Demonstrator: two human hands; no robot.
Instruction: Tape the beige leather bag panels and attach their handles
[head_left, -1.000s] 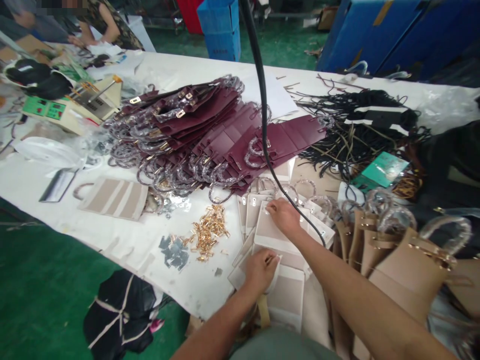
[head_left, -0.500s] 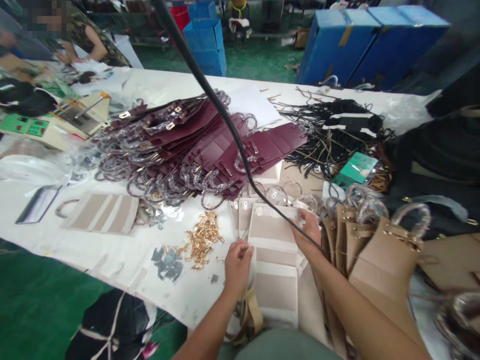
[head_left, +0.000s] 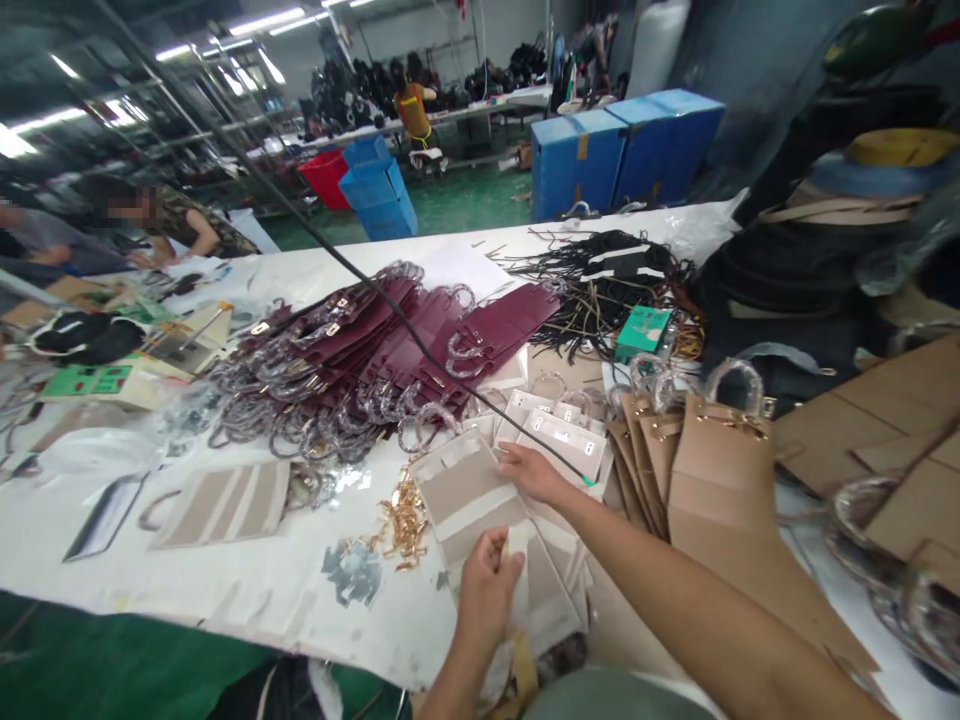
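My left hand (head_left: 486, 592) pinches the near end of a beige and white leather panel (head_left: 461, 492), lifted off a stack of like panels (head_left: 559, 585) at the table's near edge. My right hand (head_left: 531, 472) grips the same panel at its far right edge, fingers curled on it. A small heap of gold metal fittings (head_left: 403, 518) lies just left of the panel. A black cable (head_left: 390, 310) hangs slantwise across the view and ends near my right hand.
Maroon bag panels with clear handles (head_left: 360, 365) cover the table's middle. Tan bags (head_left: 705, 470) stand at right, black cords (head_left: 600, 285) behind. A beige panel (head_left: 225, 505) lies at left. Other people (head_left: 161, 225) work at the far left. Blue boxes (head_left: 622, 150) stand beyond the white table (head_left: 225, 590).
The top beige panel has been lifted and swung left off the stack. My right hand shifted left onto its edge. The camera tilted up, showing more of the hall.
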